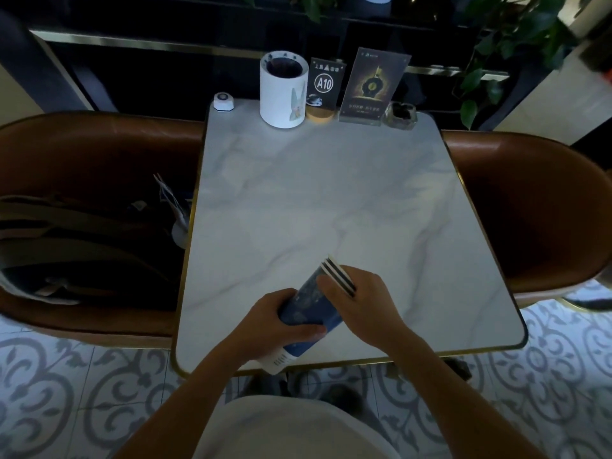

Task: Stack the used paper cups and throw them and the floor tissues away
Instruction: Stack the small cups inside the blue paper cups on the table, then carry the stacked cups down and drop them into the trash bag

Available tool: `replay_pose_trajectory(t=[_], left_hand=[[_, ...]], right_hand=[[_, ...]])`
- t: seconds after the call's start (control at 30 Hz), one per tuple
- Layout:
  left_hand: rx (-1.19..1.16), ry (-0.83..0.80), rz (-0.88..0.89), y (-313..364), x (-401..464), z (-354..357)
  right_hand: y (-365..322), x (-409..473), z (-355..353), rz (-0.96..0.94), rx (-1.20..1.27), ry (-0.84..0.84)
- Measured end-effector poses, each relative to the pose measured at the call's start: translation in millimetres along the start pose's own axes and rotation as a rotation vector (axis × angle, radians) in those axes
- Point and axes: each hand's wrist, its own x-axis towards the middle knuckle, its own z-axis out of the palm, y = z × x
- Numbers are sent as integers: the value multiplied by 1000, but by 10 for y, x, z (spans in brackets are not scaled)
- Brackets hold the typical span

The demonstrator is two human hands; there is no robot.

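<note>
Now the nested paper cups [313, 313] lay tilted over the marble table's [331, 193] near edge. Left hand [281, 321] gripped the base end; right hand [364, 303] closed around the rims. Judgement: press rims squarely inward so the stack seats tight before carrying.

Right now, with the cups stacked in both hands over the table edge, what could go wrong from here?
The stack of cups is held tilted, rims away from the body, so any leftover liquid could run onto the marble table. The right hand holds only near the rims, so the nested cups might slide apart if the left hand loosens its grip. No floor tissues show in this view, so they may get forgotten.
</note>
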Motion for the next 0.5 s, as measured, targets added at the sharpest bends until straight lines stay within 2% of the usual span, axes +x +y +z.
replay_pose_trajectory(t=[0.23,0.5], left_hand=[[33,-128,4,-124,24,108],[-92,-195,-91,-262,89,255]], right_hand=[[99,-220,-19,79,59,40],[380,-557,-307,336,126,203]])
